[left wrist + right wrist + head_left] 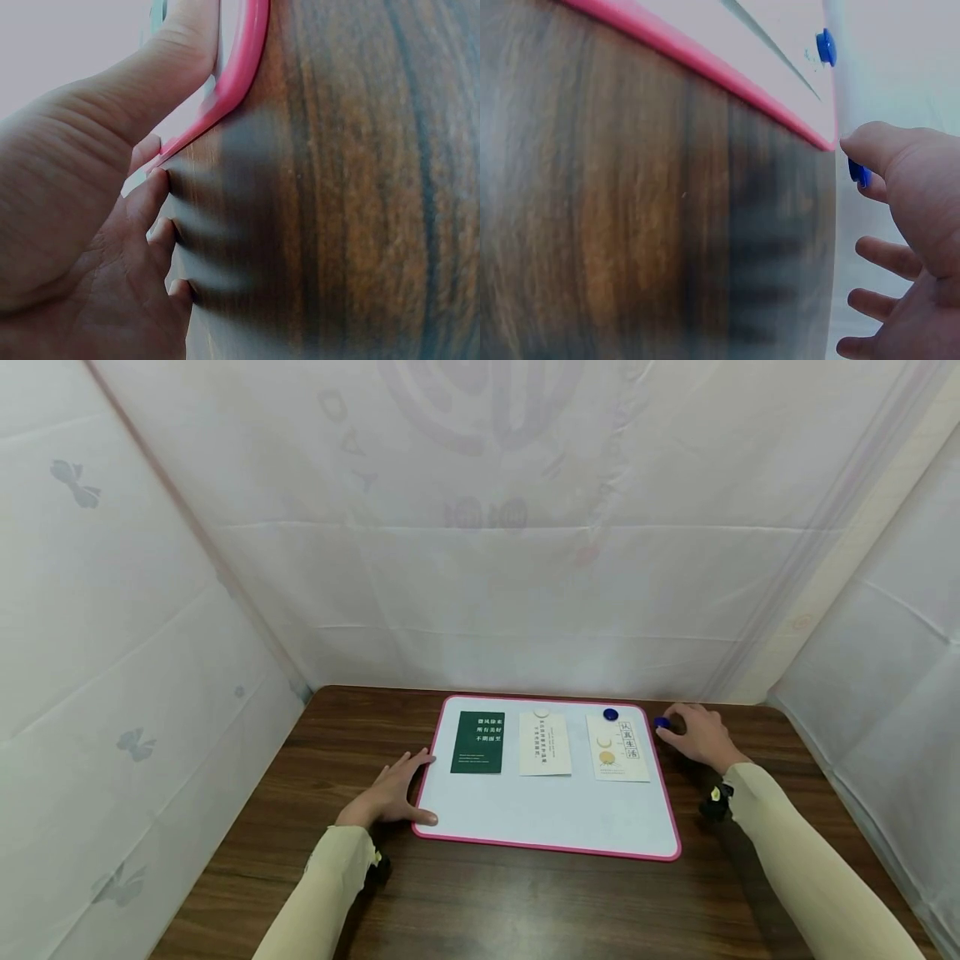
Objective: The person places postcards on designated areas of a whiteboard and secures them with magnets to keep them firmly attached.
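Note:
A whiteboard point(551, 810) with a pink frame lies flat on the wooden table, three cards across its upper half. My left hand point(390, 793) rests at the board's left side, its thumb over the lower left corner and its fingers spread along the edge. Just off the upper right edge, my right hand point(701, 735) pinches a round blue magnet point(859, 173) between thumb and index finger. The other fingers stand apart from it. A second blue magnet point(611, 714) sits at the top of the right card point(621, 756), which carries a moon drawing and dark characters.
A green card point(477, 742) is on the left of the board, with a white card point(545, 747) in the middle. White curtains point(480, 585) hang behind the table point(525, 902) and on both sides. Dark wrist straps point(716, 802) sit at the sleeve cuffs.

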A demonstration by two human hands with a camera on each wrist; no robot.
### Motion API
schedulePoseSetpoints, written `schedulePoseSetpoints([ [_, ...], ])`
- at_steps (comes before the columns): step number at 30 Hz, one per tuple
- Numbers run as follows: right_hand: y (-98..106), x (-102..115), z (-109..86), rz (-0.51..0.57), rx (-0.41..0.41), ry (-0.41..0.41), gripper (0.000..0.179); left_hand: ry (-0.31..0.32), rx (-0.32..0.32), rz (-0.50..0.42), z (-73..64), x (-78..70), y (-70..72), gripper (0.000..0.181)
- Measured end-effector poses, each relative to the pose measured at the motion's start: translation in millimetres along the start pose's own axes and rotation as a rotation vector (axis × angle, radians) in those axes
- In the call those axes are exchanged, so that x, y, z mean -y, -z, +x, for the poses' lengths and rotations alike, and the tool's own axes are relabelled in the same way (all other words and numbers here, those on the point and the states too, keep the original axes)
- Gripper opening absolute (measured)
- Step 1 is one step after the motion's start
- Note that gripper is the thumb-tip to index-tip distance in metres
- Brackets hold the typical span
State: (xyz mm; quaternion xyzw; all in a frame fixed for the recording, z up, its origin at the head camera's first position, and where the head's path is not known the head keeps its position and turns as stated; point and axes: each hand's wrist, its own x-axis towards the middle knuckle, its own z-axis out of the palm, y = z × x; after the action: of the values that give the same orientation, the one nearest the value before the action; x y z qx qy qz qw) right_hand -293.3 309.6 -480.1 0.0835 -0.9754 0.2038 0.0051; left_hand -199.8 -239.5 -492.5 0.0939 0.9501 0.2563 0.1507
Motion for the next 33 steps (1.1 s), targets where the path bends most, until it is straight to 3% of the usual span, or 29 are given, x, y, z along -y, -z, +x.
schedulePoseSetpoints([
  [26, -9.2, 44.3, 20.1, 0.025, -0.056, 0.131, 0.040, -0.003, -0.003, 0.006, 0.4, -0.3, -0.1, 0.108],
  [33, -7.4, 58.7, 23.5, 0.028, -0.043, 0.133, 0.038, -0.005, -0.006, 0.012, 0.5, -0.1, 1.1, 0.108],
])
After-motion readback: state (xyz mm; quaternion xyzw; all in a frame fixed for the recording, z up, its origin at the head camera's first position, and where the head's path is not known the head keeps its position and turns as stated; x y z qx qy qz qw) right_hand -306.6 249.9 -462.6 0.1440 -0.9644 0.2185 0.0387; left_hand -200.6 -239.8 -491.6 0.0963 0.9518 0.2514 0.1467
